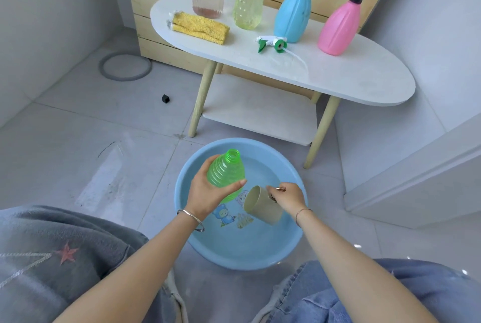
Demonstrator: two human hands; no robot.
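The left hand (pixel 208 192) grips the green bottle (pixel 226 174) over the blue basin (pixel 263 257); the right hand (pixel 287 196) holds the beige cup (pixel 263 208) by its handle. Steady the bottle's open neck upright, bring the cup's lip close above it, and pour slowly.

text: none legible | basin (pixel 244 252): cartoon print with yellow lettering on its floor, too blurred to read

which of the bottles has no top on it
The green bottle gripped by the left hand over the basin: its neck is bare, while the four on the table carry caps or spray heads.
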